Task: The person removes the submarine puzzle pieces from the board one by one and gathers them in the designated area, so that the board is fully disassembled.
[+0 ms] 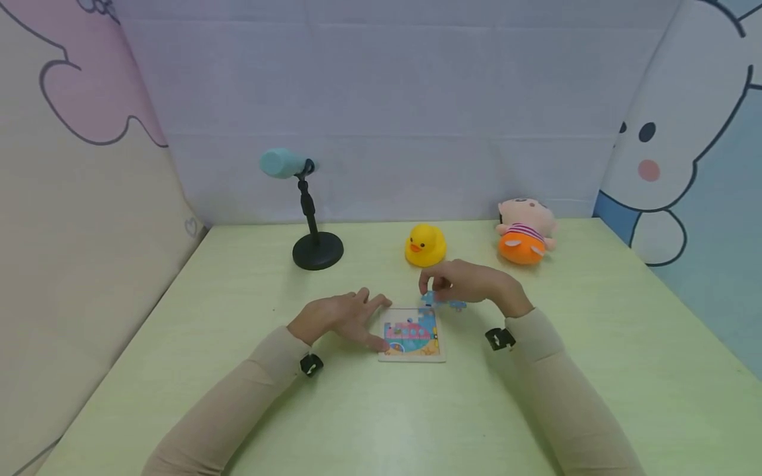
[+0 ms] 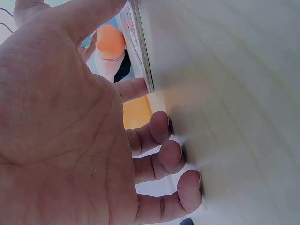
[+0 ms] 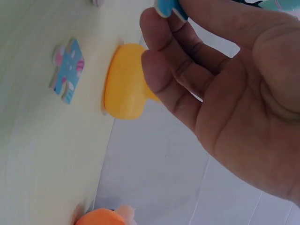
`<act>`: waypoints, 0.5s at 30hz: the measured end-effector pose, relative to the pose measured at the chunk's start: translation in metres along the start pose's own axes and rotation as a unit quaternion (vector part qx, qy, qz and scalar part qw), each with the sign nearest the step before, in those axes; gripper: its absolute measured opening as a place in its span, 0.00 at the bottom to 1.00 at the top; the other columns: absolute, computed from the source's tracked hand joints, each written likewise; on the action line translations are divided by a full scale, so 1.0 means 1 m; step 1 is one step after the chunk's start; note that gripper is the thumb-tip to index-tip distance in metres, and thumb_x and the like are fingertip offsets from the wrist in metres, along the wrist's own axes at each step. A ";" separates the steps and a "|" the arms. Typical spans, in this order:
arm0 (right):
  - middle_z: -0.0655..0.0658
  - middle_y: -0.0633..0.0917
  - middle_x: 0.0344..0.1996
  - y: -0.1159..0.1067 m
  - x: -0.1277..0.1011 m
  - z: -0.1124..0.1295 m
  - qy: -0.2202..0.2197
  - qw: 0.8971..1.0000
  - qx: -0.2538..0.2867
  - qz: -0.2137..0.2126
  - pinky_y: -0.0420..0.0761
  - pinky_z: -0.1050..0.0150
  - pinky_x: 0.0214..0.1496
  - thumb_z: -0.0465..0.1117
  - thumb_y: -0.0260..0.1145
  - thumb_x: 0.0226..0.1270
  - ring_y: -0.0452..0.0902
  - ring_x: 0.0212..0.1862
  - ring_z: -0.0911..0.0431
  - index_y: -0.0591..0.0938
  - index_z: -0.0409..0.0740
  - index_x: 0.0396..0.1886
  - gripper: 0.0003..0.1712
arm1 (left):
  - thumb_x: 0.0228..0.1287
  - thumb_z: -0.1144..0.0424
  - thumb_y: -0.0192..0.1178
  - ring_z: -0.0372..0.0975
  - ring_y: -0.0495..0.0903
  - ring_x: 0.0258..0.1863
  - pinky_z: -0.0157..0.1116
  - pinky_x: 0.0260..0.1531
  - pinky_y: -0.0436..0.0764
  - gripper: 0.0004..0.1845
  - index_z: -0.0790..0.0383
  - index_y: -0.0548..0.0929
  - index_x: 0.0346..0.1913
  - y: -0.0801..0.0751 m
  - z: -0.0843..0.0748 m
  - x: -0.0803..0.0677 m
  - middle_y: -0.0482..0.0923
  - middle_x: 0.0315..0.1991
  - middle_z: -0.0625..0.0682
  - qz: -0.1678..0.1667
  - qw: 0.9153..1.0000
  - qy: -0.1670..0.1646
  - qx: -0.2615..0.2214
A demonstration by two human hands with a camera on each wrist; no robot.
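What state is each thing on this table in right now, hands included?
Puzzle board: flat on table, partly filled.
Left hand: fingers spread, steadying the board's left edge.
Right hand: pinching a blue puzzle piece.
Loose puzzle piece: lying flat.
Rubber duck: upright.
Plush toy: resting on table.
Microphone stand: upright.

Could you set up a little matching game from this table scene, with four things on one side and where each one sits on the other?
Things:
1. rubber duck
2. plush toy
3. puzzle board
4. loose puzzle piece

Places:
a. far right of the table, near the back wall
b. lying flat on the table near the duck
c. between the stand and the plush toy
d. under the fingertips of the left hand

Pairs: 1-c, 2-a, 3-d, 4-b
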State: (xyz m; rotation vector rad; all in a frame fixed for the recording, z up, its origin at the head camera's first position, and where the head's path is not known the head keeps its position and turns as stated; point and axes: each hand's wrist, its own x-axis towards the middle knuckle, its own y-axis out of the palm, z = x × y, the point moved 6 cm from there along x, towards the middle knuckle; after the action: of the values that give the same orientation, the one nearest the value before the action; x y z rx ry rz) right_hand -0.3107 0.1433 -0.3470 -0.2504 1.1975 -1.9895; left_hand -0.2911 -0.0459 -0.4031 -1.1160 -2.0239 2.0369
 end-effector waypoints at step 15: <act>0.47 0.81 0.34 -0.016 -0.023 -0.044 0.040 0.999 0.026 -0.003 0.76 0.58 0.42 0.35 0.65 0.71 0.76 0.37 0.50 0.80 0.48 0.46 0.08 | 0.58 0.29 0.60 0.48 0.72 0.51 0.48 0.52 0.76 0.45 0.41 0.57 0.74 -0.001 -0.001 -0.001 0.65 0.60 0.58 0.002 1.000 0.007 -0.011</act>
State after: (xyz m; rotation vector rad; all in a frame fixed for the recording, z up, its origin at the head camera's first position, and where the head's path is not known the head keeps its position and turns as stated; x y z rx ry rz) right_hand -0.3267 0.1922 -0.3521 -0.1488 1.1946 -2.0500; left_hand -0.2900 -0.0455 -0.4012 -1.1347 -2.0446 2.0074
